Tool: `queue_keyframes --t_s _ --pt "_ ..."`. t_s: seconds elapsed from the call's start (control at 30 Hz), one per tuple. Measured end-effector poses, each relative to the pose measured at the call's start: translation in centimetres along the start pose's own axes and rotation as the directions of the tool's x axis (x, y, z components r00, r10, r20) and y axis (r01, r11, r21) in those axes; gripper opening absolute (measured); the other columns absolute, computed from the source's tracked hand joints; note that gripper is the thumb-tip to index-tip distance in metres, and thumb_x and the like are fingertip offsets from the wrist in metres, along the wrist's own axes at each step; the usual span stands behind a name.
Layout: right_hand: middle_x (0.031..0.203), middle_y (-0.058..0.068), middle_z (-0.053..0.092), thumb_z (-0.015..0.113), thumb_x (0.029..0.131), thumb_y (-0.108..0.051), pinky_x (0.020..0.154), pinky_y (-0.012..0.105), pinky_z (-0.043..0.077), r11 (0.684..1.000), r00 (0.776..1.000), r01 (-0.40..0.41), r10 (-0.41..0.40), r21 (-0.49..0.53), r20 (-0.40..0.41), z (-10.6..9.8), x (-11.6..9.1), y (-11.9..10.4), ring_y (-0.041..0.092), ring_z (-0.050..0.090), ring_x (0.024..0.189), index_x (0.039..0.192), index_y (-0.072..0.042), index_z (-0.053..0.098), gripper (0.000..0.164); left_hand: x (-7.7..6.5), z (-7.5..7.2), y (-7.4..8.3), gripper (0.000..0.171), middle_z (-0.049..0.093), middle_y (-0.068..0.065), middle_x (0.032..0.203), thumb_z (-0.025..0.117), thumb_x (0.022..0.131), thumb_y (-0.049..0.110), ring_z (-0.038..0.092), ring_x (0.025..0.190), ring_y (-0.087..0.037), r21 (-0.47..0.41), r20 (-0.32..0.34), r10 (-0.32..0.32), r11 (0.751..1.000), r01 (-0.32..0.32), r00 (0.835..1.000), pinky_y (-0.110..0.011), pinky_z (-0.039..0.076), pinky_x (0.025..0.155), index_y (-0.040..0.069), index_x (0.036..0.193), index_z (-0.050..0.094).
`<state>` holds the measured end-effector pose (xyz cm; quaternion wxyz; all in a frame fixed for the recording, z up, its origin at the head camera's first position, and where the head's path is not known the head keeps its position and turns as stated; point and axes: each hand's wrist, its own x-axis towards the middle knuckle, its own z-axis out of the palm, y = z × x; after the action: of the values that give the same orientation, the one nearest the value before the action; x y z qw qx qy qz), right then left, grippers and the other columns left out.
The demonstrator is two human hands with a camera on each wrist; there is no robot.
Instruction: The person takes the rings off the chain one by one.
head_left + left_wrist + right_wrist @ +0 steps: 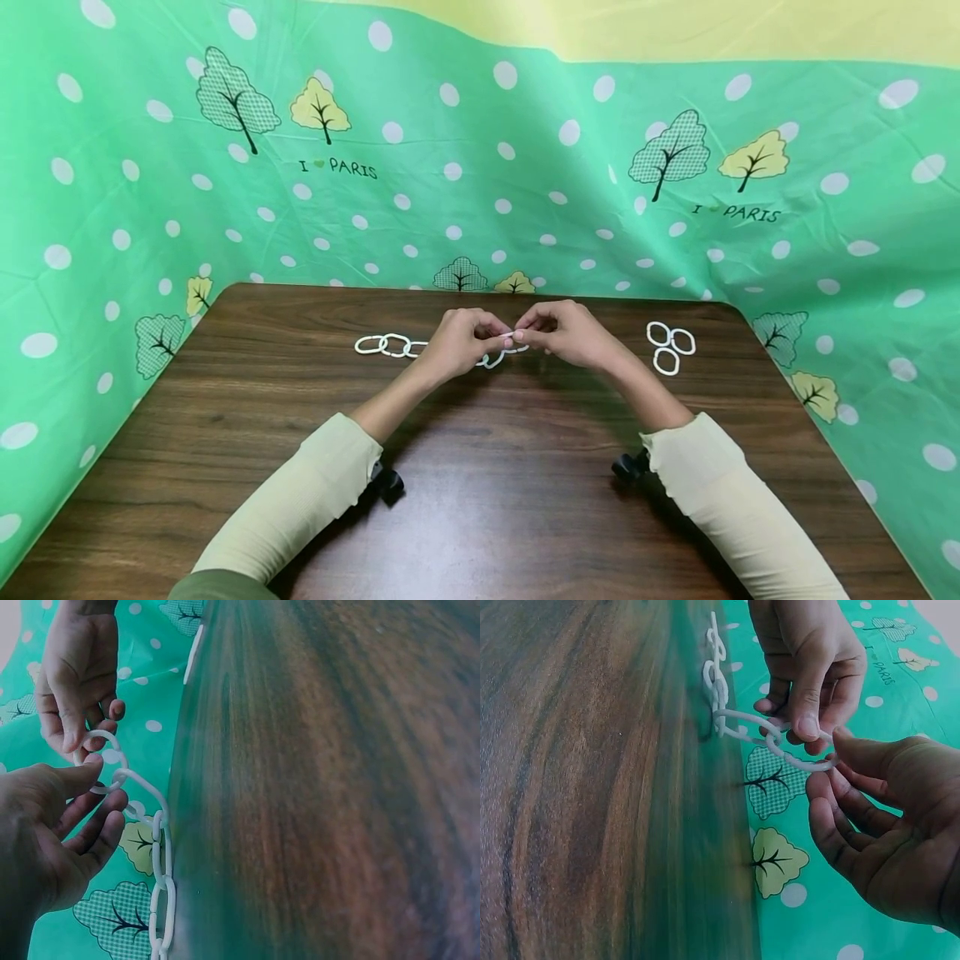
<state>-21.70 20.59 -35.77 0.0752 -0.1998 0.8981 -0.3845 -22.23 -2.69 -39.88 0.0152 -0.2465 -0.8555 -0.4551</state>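
Observation:
A chain of white plastic links point(395, 345) lies across the far part of the table, its right end lifted between both hands. My left hand point(457, 343) pinches the end link point(120, 750) between thumb and fingers. From the other side my right hand point(566, 333) pinches the same link, thumb and index at its edge. In the right wrist view this link point(799, 759) passes through the neighbouring chain link point(744, 718). My left hand covers the chain's middle in the head view.
Three loose white links point(666, 362) lie close together at the right of the brown wooden table point(480, 517). A green dotted curtain point(480, 183) hangs behind the table and along its sides. Dark wrist devices point(390, 485) sit under both sleeves.

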Motion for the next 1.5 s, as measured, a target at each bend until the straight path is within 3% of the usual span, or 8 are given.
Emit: queue_keyframes --t_s 0.17,0.37,0.63,0.87,1.3,1.5 --pt "0.096 0.011 0.082 0.079 0.108 -0.019 0.068 0.029 0.058 1.000 1.000 0.014 -0.014 -0.027 -0.001 0.2 0.0 -0.1 0.018 0.068 0.074 0.113 -0.008 0.084 0.013 -0.1 0.0 -0.1 0.011 0.086 -0.005 0.104 0.088 0.100 0.018 0.077 0.087 -0.010 0.001 0.000 0.001 1.000 -0.001 1.000 -0.021 0.058 0.076 0.010 0.107 0.089" --pt "0.096 0.014 0.081 0.077 0.109 -0.018 0.067 0.028 0.057 0.999 1.000 0.026 -0.027 -0.036 -0.008 0.4 0.0 0.0 0.017 0.069 0.075 0.114 -0.002 0.083 0.018 -0.2 -0.1 -0.3 0.011 0.087 -0.006 0.103 0.088 0.100 0.015 0.080 0.091 -0.015 0.006 -0.010 -0.002 1.000 0.002 1.000 -0.025 0.061 0.079 0.008 0.108 0.089" --pt "0.095 0.014 0.081 0.077 0.109 -0.017 0.066 0.027 0.056 0.998 0.999 0.031 -0.032 -0.048 -0.027 0.6 0.1 0.1 0.021 0.072 0.076 0.110 -0.005 0.083 0.014 -0.6 -0.4 -0.4 0.010 0.087 -0.004 0.099 0.089 0.099 0.018 0.079 0.087 -0.013 0.001 -0.010 -0.018 1.000 0.018 1.000 -0.026 0.061 0.077 0.010 0.105 0.088" --pt "0.093 0.013 0.081 0.077 0.109 -0.015 0.065 0.026 0.056 0.998 0.999 0.036 -0.038 -0.047 -0.036 0.8 0.1 0.3 0.014 0.068 0.073 0.110 -0.003 0.083 0.014 -1.0 -0.7 -0.8 0.013 0.087 -0.004 0.097 0.090 0.099 0.021 0.077 0.084 -0.014 0.009 -0.008 -0.019 1.000 0.019 1.000 -0.026 0.059 0.076 0.010 0.105 0.088" --pt "0.094 0.012 0.080 0.077 0.109 -0.015 0.065 0.027 0.059 1.000 0.998 0.014 -0.014 -0.006 -0.058 1.0 0.1 0.4 0.019 0.070 0.072 0.110 -0.003 0.083 0.014 -1.7 -0.8 -1.9 0.018 0.084 0.001 0.087 0.094 0.095 0.031 0.071 0.077 -0.008 -0.007 0.044 -0.080 0.997 0.080 0.996 -0.025 0.056 0.072 0.014 0.096 0.087" --pt "0.095 0.012 0.079 0.077 0.110 -0.018 0.067 0.028 0.060 1.000 0.998 -0.005 0.006 0.007 -0.065 1.1 0.0 0.4 0.034 0.075 0.078 0.114 -0.002 0.082 0.017 -1.9 -0.8 -1.6 0.021 0.082 0.003 0.083 0.099 0.090 0.032 0.071 0.073 -0.010 -0.009 0.078 -0.091 0.996 0.092 0.993 -0.026 0.056 0.068 0.015 0.093 0.085"
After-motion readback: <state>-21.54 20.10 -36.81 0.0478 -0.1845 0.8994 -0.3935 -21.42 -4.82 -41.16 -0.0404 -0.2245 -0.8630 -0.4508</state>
